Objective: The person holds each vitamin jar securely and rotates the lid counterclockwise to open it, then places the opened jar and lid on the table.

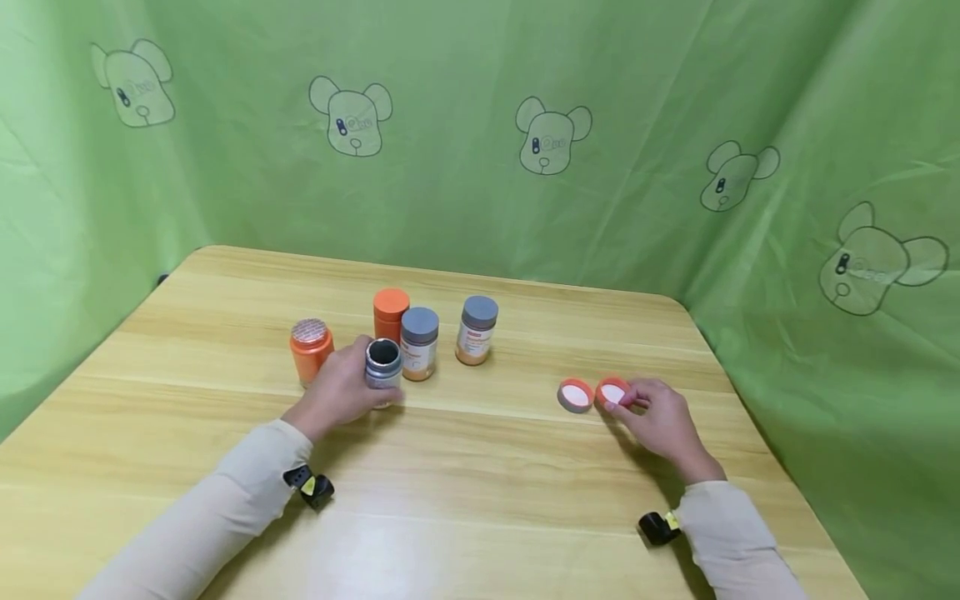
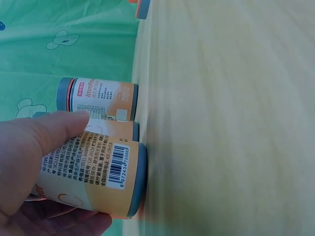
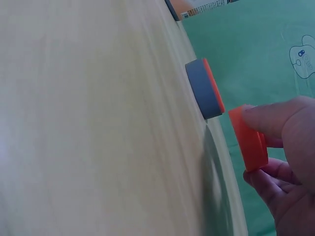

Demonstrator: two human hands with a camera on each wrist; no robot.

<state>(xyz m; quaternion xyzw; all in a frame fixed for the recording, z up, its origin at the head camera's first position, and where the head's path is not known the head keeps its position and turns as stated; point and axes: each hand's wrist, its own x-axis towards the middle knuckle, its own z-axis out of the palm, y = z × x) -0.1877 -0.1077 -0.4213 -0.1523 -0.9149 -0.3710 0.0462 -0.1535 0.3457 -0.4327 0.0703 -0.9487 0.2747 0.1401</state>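
My left hand (image 1: 341,387) grips a grey bottle (image 1: 384,375) without a lid, its dark round mouth facing up. In the left wrist view the thumb and fingers wrap around this labelled bottle (image 2: 93,172), which has a barcode near its base. On the right side, my right hand (image 1: 663,417) pinches an orange lid (image 1: 612,392) between thumb and fingers, its white inner side up. Beside it on the table lies a grey lid (image 1: 575,396) with an orange inner rim, white lining upward. The right wrist view has the orange lid (image 3: 250,140) held tilted near the grey lid (image 3: 204,88).
An orange bottle (image 1: 311,358) with a silvery sealed top stands left of my left hand. Behind are an orange-lidded bottle (image 1: 391,312) and two grey-lidded bottles (image 1: 418,346), (image 1: 477,333) on the wooden table (image 1: 480,483). Green curtains (image 1: 450,208) surround the table.
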